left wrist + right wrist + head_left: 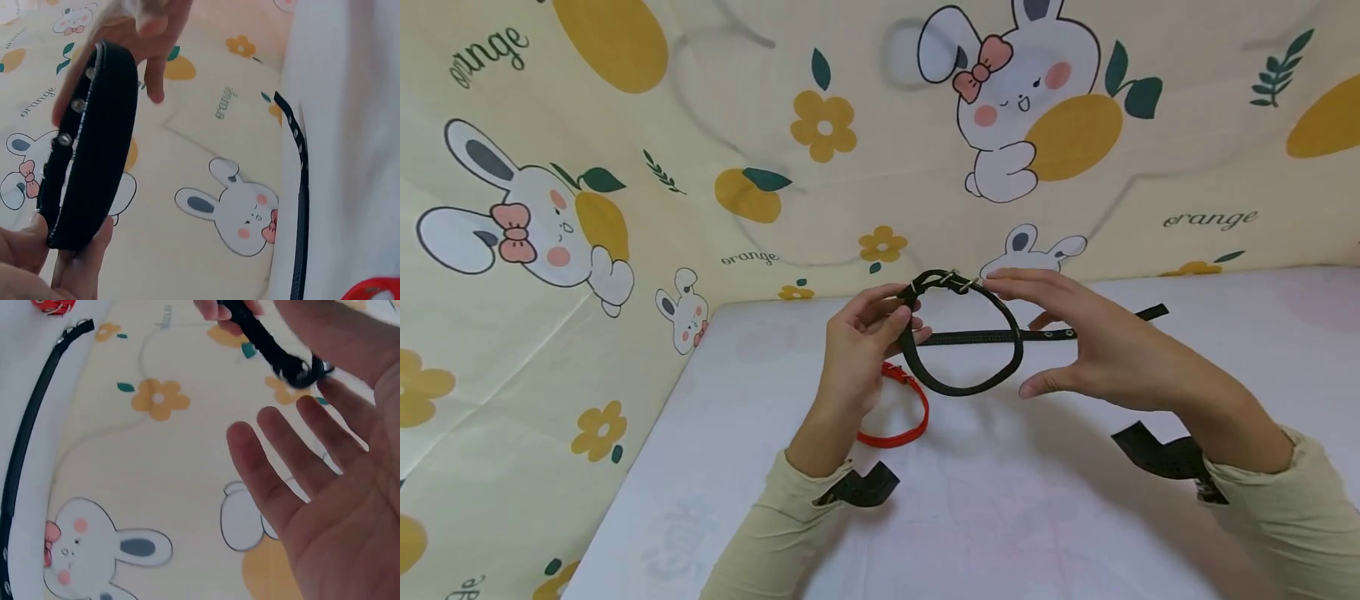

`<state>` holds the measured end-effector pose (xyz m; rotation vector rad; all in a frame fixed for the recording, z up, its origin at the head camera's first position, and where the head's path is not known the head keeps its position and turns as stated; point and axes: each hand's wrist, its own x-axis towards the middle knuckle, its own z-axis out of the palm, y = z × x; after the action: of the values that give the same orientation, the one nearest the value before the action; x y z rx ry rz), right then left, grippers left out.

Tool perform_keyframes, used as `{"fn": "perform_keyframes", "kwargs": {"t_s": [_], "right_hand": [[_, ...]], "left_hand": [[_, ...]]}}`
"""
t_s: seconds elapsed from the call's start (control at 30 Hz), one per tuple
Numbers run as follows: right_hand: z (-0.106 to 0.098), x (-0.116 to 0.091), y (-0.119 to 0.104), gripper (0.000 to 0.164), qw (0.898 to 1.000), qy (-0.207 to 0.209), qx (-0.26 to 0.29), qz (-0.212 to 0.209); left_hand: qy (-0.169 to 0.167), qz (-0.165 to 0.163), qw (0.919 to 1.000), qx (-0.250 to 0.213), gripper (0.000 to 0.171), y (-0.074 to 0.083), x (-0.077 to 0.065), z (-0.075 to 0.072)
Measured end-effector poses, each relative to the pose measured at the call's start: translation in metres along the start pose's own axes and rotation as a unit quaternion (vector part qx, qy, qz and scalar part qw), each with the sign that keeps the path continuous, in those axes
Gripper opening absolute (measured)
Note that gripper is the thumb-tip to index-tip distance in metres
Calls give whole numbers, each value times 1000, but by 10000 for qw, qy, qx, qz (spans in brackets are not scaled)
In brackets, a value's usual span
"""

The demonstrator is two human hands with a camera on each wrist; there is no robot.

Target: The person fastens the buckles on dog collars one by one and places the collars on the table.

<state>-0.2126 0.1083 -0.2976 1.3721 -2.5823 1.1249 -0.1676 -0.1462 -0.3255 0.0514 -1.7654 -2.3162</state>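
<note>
My left hand point(857, 342) pinches a black collar point(958, 391) between thumb and fingers. Its ends are joined into an upright loop above the table, with a metal buckle point(951, 277) at the top. The left wrist view shows the collar point(103, 144) nearly edge-on, with round metal eyelets. My right hand point(1120, 358) is spread to the right of the loop, fingers extended. One fingertip comes close to the buckle end; whether it touches, I cannot tell. In the right wrist view that palm point(350, 494) holds nothing.
A second black strap point(962, 337) with eyelets lies stretched across the white table point(700, 467) behind the loop. Near my left wrist lies a looped red collar point(895, 439). A cloth point(865, 175) printed with rabbits and oranges hangs behind and at the left.
</note>
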Motion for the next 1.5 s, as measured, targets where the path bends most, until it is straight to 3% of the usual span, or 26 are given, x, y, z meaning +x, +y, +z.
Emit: {"fn": "perform_keyframes", "kwargs": {"t_s": [0.1, 0.23, 0.37, 0.6, 0.77, 0.87, 0.97, 1.07, 1.17, 1.23, 1.33, 1.4, 1.5], "right_hand": [[1, -1, 0, 104, 9995, 102, -208, -218], [3, -1, 0, 106, 9996, 216, -203, 5], [6, 0, 4, 110, 9996, 174, -83, 223], [8, -1, 9, 115, 9990, 149, 197, 375], [14, -4, 11, 104, 9967, 199, 455, 643], [17, -8, 13, 96, 9945, 175, 483, 917], [20, -14, 16, 93, 9925, 93, 441, 1137], [22, -18, 21, 92, 9922, -62, 341, 1200], [26, -19, 28, 93, 9941, -181, 212, 1049], [29, -20, 34, 92, 9948, -261, 138, 970], [34, -22, 43, 92, 9927, -437, 42, 1124], [39, -24, 49, 91, 9898, -573, -39, 1305], [46, -26, 58, 92, 9865, -724, -94, 1467]], "left_hand": [[-60, -229, 9997, -99, 30, -1, 0, 1], [-268, -341, 9991, -31, 30, -2, -1, 1], [-561, -433, 9970, 327, 31, 3, -1, -2], [-1174, -554, 9886, 761, 32, 7, 2, -9], [-1610, -702, 9781, 1115, 34, 7, 3, -17], [-2104, -744, 9625, 1543, 47, 6, 2, -27], [-2784, -460, 9332, 2224, 73, 3, 0, -35], [-3187, -97, 9064, 2770, 91, -4, -2, -39], [-3095, 46, 8938, 3244, 96, -13, -1, -37], [-2960, 10, 8886, 3504, 96, -18, 1, -35], [-2818, -164, 8738, 3959, 98, -26, 4, -32], [-2830, -178, 8577, 4289, 98, -31, 6, -31], [-2894, -64, 8215, 4913, 99, -38, 9, -28]]}}
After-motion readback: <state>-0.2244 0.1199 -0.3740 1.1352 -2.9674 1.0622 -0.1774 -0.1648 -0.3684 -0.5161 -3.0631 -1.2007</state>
